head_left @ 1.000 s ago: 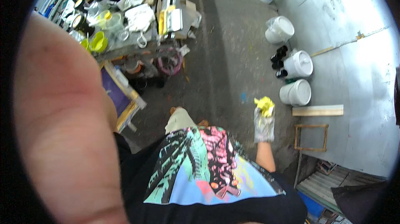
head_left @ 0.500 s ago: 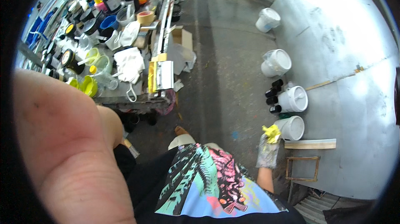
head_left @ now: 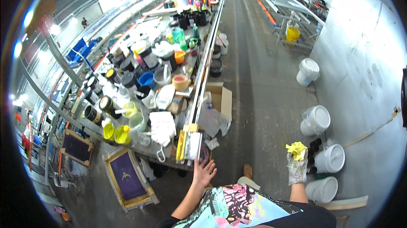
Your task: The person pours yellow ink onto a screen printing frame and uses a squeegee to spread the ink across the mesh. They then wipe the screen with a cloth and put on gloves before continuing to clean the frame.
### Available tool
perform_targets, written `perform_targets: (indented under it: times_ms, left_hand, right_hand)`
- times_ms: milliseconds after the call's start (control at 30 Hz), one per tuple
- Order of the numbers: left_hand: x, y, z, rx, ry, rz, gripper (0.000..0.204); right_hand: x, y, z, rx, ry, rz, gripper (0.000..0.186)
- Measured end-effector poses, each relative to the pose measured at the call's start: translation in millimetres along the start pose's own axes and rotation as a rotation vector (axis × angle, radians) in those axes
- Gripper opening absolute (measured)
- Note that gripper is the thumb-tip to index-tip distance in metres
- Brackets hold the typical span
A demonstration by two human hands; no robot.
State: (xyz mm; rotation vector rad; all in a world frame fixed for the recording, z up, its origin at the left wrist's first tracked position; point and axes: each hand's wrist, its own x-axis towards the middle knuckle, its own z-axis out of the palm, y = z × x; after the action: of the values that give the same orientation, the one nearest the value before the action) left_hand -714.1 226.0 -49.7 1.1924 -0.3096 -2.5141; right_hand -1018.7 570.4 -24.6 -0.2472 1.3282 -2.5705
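My left hand (head_left: 204,172) is bare, with its fingers spread and nothing in them. It is just below the table's near corner, close to a yellow and white block (head_left: 189,145) at the end of the metal rail. My right hand (head_left: 297,169) wears a clear plastic glove and is closed around a crumpled yellow cloth (head_left: 296,151). The cloth sticks out above the fingers, beside the white lidded buckets on the right. A white rag (head_left: 163,128) lies on the table's near end, left of the block.
The long table holds many jars, tubs and a tape roll (head_left: 180,82). A cardboard box (head_left: 220,101) stands beside it. Several white buckets (head_left: 330,158) line the metal wall panel (head_left: 360,71). Framed screens (head_left: 129,177) lean at the lower left. A concrete aisle (head_left: 258,101) runs ahead.
My left hand has dropped from right in front of the camera to beside the table's corner. The view has tilted up, showing more of the aisle and far tables. The right hand still holds the cloth.
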Motion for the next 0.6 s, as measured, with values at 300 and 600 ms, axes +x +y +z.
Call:
perform_targets:
  times_ms: [300,600]
  left_hand:
    - [101,12,19,-0.486,0.25,0.414,0.052]
    - [87,3,9,-0.431,0.327,0.617,0.034]
  right_hand:
    - [197,-7,94,0.352,-0.258,0.536,0.046]
    - [216,56,174,0.276,-0.617,0.869,0.049]
